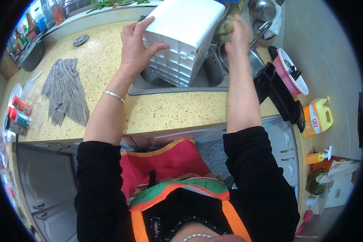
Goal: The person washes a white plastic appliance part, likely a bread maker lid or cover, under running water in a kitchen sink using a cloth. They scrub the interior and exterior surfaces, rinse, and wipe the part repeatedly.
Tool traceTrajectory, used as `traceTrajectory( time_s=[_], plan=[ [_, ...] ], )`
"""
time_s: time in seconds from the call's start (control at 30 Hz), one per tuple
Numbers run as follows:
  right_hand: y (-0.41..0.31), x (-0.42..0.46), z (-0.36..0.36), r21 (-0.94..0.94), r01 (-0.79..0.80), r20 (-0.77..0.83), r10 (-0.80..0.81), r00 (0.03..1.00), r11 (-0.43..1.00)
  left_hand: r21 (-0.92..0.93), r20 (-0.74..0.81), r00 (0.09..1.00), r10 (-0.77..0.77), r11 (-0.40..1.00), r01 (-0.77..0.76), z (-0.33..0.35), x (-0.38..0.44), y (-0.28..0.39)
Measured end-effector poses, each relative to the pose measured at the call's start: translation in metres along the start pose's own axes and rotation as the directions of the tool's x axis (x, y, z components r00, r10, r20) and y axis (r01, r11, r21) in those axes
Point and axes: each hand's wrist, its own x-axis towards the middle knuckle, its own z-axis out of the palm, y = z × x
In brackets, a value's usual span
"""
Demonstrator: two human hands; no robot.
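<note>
A white plastic box (184, 21) stands tilted over the steel sink (210, 71), with its ribbed side toward me and its lower end in the left part of the basin. My left hand (136, 45) grips the box's near left edge, thumb on the ribbed side and fingers on the smooth upper face. To the right of the box, my right hand (239, 37) holds a greenish scrubbing cloth (226, 29), slightly blurred. Under that hand, a metal pot (255, 63) sits in the right part of the sink, partly hidden by my forearm. The faucet (261, 31) rises just beyond.
A grey towel (65, 90) and small metal lid (80, 40) lie on the speckled counter (175, 106) at left. At right are a black plastic part (279, 93), a pink basin with white strainer (290, 72) and a yellow detergent jug (317, 116). Bottles (57, 13) line the back left.
</note>
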Motion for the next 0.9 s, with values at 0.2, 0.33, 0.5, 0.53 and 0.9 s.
traceTrajectory(
  time_s=[0.2,0.33,0.5,0.53,0.9],
  plan=[
    [0.07,-0.049,-0.016,-0.285,-0.32,-0.019,0.328,0.944,0.904,0.032,-0.016,1.0,0.005,0.999,-0.004,0.003,-0.002,-0.005],
    [0.086,-0.043,-0.019,-0.633,-0.177,0.005,0.233,0.973,0.754,0.058,-0.023,0.999,0.031,0.998,-0.029,0.001,-0.004,-0.011],
    [0.102,-0.038,-0.024,-0.781,0.037,0.109,0.079,0.991,0.624,0.085,-0.027,0.999,0.017,0.996,-0.014,0.005,-0.005,-0.009],
    [0.107,-0.037,-0.026,-0.782,0.067,0.128,0.054,0.99,0.62,0.1,-0.031,0.999,0.036,0.994,-0.032,0.006,-0.005,-0.009],
    [0.109,-0.039,-0.03,-0.843,-0.043,0.034,0.132,0.991,0.536,-0.037,-0.042,0.991,0.13,0.991,-0.132,0.007,-0.007,-0.009]
  ],
)
